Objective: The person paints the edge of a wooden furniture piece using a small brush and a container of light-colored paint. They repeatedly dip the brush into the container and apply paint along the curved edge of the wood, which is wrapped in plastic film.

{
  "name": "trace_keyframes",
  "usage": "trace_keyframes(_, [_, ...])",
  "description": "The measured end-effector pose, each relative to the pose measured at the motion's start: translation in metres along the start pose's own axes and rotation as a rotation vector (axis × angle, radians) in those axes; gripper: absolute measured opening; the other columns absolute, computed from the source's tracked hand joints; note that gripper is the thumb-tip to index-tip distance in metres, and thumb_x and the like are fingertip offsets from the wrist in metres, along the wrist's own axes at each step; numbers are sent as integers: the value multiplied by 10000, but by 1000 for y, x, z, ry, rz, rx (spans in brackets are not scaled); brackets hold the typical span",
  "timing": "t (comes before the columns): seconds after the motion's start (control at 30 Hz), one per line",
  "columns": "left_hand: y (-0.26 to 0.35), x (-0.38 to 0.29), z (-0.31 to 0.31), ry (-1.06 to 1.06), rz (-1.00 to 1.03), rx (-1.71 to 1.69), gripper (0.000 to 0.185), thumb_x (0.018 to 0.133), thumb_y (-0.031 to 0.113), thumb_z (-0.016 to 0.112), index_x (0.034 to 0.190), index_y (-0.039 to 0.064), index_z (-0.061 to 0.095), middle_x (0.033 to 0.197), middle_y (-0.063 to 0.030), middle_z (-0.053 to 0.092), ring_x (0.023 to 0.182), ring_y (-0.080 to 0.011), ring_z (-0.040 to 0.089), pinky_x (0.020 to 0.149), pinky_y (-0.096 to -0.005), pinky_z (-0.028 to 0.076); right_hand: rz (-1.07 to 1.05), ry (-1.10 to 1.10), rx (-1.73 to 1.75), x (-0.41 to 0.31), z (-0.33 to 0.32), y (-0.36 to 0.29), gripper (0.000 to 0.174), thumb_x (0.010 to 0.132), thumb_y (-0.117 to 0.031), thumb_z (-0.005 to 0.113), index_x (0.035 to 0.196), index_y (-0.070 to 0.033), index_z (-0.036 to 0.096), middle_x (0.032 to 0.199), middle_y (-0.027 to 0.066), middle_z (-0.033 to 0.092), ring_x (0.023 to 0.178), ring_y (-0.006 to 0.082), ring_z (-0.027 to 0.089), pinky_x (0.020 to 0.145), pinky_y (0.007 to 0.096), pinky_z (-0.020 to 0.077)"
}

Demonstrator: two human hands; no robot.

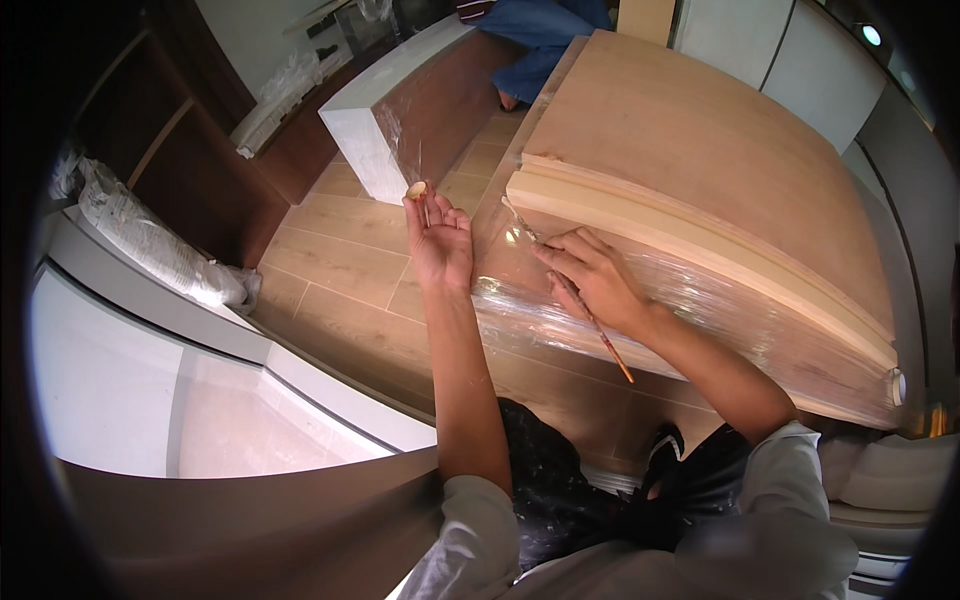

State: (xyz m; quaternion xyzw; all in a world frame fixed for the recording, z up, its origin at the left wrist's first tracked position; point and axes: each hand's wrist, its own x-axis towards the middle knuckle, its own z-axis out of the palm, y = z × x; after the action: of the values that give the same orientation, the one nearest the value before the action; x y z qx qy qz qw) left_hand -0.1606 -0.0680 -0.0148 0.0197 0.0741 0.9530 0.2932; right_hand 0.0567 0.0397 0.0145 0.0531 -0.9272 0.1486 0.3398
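Note:
My left hand [444, 244] is raised palm up over the floor, its fingertips closed around a small round cup [417, 191] with pale contents and a reddish rim. In my right hand [589, 274] is a thin paintbrush [604, 337] with a stained wooden handle, its bristle end pointing up and left. The brush tip is close to the left end of a pale wooden strip [637, 229], where I cannot tell if it touches. That strip runs along the near edge of a large wooden panel [705, 142]. Clear plastic film [675, 289] covers the surface below the strip.
A white and brown block-like furniture piece [427, 97] stands on the wood-look floor [337, 259]. Beyond it a person in jeans [540, 45] is partly visible. Plastic-wrapped bundles [150, 232] lie at the left, above a white-framed panel [112, 367]. A white roll [898, 386] sits at the panel's right end.

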Motion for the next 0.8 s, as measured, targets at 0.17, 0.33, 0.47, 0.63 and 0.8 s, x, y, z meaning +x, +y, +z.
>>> trace_keyframes(0.17, [-1,1,0,-8,7,22,286,980,321,666,1158,104,614,1228,-27,647,943,-130,612,788,-282,485,-15,-32,-84,2,-3,4,474,731,13,690,1204,20,663,1073,147,642,954,298,619,812,370,557])
trace_keyframes(0.33, [-1,2,-1,2,6,11,296,972,326,677,1157,104,616,1216,-26,655,940,-131,615,787,-280,488,-21,-50,-137,3,-2,1,484,721,18,681,1205,6,664,1045,132,639,941,285,620,807,369,557])
trace_keyframes(0.47, [-1,3,-1,12,9,3,288,967,323,684,1143,103,626,1216,-29,659,936,-134,618,783,-280,490,0,-48,-165,2,1,-2,485,718,22,676,1203,5,664,1012,126,627,928,283,616,802,372,550])
trace_keyframes(0.63, [0,3,-3,-4,0,-1,280,964,322,686,1132,103,633,1219,-34,661,933,-138,624,780,-282,495,16,-43,-154,3,5,1,483,721,27,668,1203,5,666,1006,119,613,911,287,606,798,376,538])
trace_keyframes(0.8, [-1,5,-4,0,4,4,279,966,323,684,1134,106,633,1219,-34,663,929,-138,627,776,-283,497,16,-26,-160,4,6,1,477,724,30,665,1201,11,665,1020,119,609,919,284,601,808,377,534])
